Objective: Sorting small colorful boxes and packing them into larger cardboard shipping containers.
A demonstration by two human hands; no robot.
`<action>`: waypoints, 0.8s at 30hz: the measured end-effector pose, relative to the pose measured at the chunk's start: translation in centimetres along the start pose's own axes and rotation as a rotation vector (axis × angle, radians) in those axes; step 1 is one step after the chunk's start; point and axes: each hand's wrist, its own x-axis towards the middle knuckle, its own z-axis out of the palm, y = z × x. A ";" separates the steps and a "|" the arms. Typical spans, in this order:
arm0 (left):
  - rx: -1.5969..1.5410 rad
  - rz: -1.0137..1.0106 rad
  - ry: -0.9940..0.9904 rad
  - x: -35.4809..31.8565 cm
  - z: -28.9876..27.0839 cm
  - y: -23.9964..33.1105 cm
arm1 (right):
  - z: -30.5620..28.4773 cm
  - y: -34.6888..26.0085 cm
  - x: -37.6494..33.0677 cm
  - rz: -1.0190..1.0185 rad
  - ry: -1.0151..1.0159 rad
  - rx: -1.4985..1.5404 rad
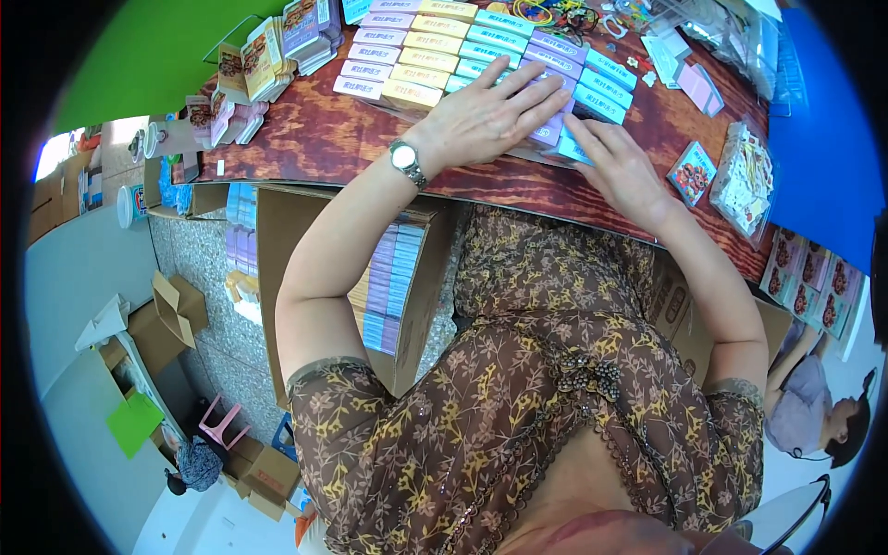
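standing over the wood-grain table [351, 139], you'd see rows of small pastel boxes [435, 51] spread across its far half, and squaring them up goes best with even pressure from both sides. the left hand [486, 116] lies open and flat on the near boxes, the right hand [620, 166] open too, fingertips [585, 128] nudging a teal box [566, 148] at the row's near edge.

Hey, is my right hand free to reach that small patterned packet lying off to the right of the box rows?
Probably yes. The right hand rests on the blue boxes, and the packet lies just beside it on bare table with nothing between.
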 end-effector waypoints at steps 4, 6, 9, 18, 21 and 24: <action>-0.028 -0.017 -0.023 0.4 -0.4 0.1 | 1.9 -0.5 -0.2 0.083 0.016 -0.125; -0.059 -0.019 -0.044 0.5 -0.3 0.2 | 2.3 -0.5 -0.6 0.069 0.041 -0.239; -0.097 -0.021 -0.065 0.7 -0.7 0.4 | 1.4 -1.2 -0.7 0.075 0.061 -0.203; -0.078 -0.008 -0.054 1.7 -2.8 3.8 | -5.6 7.5 -10.9 0.548 0.184 -0.075; -0.089 0.019 0.004 2.7 -1.2 5.2 | -5.3 11.5 -14.1 0.462 0.119 -0.273; -0.062 0.012 0.031 2.6 -0.1 5.6 | -5.4 12.7 -13.7 0.530 -0.147 -0.295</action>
